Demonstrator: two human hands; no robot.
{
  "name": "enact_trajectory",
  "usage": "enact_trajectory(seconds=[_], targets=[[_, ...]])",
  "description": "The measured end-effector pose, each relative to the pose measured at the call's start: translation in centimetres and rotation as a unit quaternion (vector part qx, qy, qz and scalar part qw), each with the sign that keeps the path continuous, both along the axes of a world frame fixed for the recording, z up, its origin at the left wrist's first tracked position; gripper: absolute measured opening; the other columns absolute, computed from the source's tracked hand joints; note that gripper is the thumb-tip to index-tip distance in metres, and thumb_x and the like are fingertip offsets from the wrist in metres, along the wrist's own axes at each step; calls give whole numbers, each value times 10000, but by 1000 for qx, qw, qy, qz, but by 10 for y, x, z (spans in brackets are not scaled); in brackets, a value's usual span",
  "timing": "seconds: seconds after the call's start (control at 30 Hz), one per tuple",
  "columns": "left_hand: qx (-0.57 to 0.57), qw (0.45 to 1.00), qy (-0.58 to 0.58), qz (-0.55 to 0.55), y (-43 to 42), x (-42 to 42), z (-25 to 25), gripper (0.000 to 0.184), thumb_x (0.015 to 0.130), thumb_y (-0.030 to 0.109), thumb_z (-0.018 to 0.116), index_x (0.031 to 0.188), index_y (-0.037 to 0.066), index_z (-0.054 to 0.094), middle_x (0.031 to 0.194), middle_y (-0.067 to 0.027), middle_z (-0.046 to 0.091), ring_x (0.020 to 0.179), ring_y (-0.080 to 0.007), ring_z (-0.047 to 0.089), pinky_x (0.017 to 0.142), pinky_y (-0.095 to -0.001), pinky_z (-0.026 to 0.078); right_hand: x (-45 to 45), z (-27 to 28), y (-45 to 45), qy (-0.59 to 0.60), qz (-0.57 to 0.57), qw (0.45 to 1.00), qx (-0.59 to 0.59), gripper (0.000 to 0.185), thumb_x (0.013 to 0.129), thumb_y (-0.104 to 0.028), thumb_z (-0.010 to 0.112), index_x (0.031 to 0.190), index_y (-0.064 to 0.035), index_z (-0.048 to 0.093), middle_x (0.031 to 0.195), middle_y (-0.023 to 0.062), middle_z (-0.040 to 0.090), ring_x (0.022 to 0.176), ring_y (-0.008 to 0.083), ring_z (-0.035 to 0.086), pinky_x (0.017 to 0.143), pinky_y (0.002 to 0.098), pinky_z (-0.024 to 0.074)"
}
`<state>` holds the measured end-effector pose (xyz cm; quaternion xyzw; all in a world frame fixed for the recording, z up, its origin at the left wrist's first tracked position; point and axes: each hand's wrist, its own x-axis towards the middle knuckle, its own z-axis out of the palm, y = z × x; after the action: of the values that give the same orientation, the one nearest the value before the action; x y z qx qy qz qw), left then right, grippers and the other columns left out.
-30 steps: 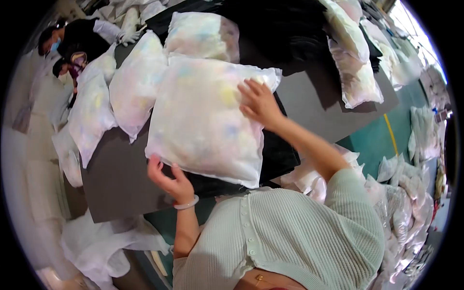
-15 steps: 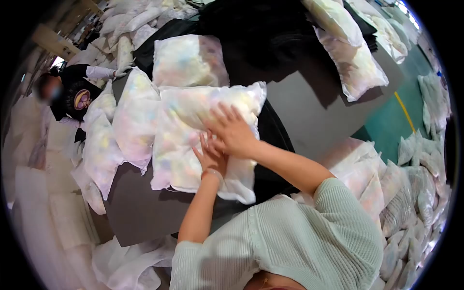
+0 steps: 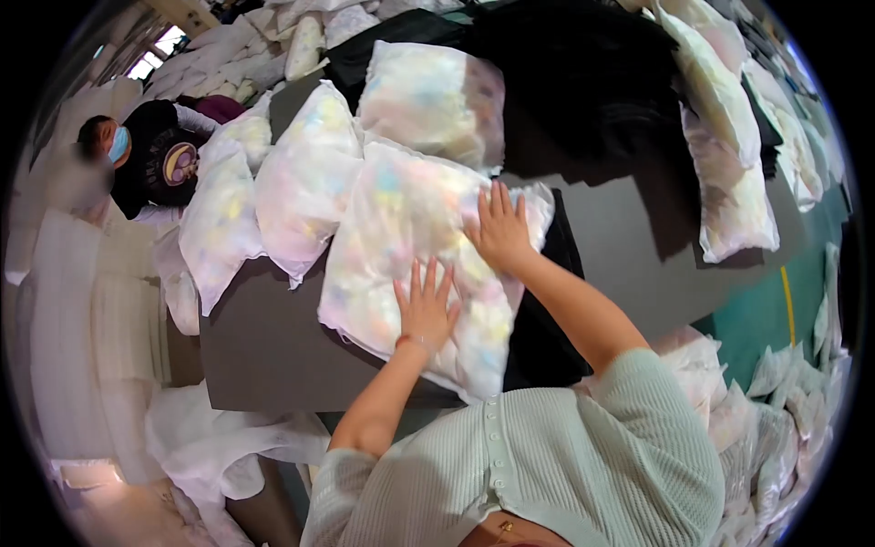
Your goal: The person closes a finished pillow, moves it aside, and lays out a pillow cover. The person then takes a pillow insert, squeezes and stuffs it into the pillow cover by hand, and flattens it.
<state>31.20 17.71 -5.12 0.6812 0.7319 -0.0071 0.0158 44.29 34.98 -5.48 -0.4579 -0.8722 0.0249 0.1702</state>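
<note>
Two hands, left hand (image 3: 427, 308) and right hand (image 3: 500, 230), have drawn apart over the past half second, likely spreading their pressure across the white pillow (image 3: 392, 214) at the frame's centre. Each lies palm-down on it, fingers extended and spread, gripping nothing. Around it, a grey table (image 3: 273, 342) bears a second pillow (image 3: 305, 187), upper left; another person (image 3: 157, 150) is farther left.

Your grey tbl (image 3: 273, 351) has blk cloth (image 3: 551, 337) nr you, w/ the wht pillow (image 3: 392, 219) partly over it; also L-edge pillows (image 3: 305, 178), far pillow (image 3: 424, 100), blk pile (image 3: 574, 77) & R-end pillow (image 3: 734, 210).
</note>
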Motion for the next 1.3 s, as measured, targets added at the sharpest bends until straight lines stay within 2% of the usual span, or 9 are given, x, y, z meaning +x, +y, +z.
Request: enact_trajectory(seconds=[0.17,0.23,0.5,0.87,1.0,1.07,1.1,1.2,1.3], targets=[[-49,992,-119,-13,0,-17,49,555,905,410,505,1390,151,437,1457,-130,386,1382,-299,293,1108,-512,207,27,46,-50,-51,126,991,9,768,850,-399,535,1430,32,275,1499,232,253,1413,396,169,1125,566,107],[87,968,-233,-22,42,-12,102,448,941,336,459,1326,112,513,1415,-153,439,1376,-328,303,1121,-466,208,19,36,-55,-29,179,983,-6,752,824,-413,557,1420,-15,331,1489,212,283,1405,405,179,1120,582,103],[31,997,-36,-67,184,-51,-8,601,947,408,417,1480,167,283,1570,-58,173,1452,-254,111,1146,-493,108,-20,12,-2,-36,102,990,-87,731,738,-478,620,1304,-30,505,1466,204,328,1391,424,209,1102,615,132],[113,978,-167,-63,162,-40,-25,669,938,481,379,1495,144,225,1568,-84,172,1452,-292,101,1147,-488,66,-10,-8,-6,85,95,991,-44,805,718,-404,660,1420,-129,380,1504,156,284,1411,365,193,1117,552,179],[106,969,-198,-99,136,-51,33,596,904,417,545,1394,100,427,1510,-104,310,1429,-275,197,1149,-449,147,2,37,14,82,159,980,-84,647,719,-403,659,1277,-97,542,1251,181,541,1183,371,483,1002,500,351],[224,854,-468,-37,84,-54,72,486,842,233,675,1277,66,539,1375,-115,480,1335,-295,374,1089,-398,306,10,54,55,155,93,971,-159,424,727,-412,660,954,-54,642,946,176,636,891,357,602,783,463,454],[307,873,-378,5,53,-61,82,455,809,167,702,1227,54,562,1281,-118,536,1260,-299,438,1040,-383,357,13,63,71,151,88,985,-3,450,739,-440,659,952,-45,633,981,168,632,904,360,591,799,472,435],[394,861,-191,258,-44,-90,65,303,809,119,708,1079,32,602,1089,-139,604,1049,-280,570,911,-372,457,16,59,94,87,59,993,46,709,754,-559,647,1192,-7,563,1169,224,597,1098,370,558,990,414,377],[217,717,-494,441,-120,-116,10,347,899,275,632,1135,42,529,1037,-138,607,899,-245,616,776,-375,507,8,56,91,-33,20,969,-245,729,797,-537,659,1284,-10,527,1213,209,596,1069,344,586,949,387,432]])
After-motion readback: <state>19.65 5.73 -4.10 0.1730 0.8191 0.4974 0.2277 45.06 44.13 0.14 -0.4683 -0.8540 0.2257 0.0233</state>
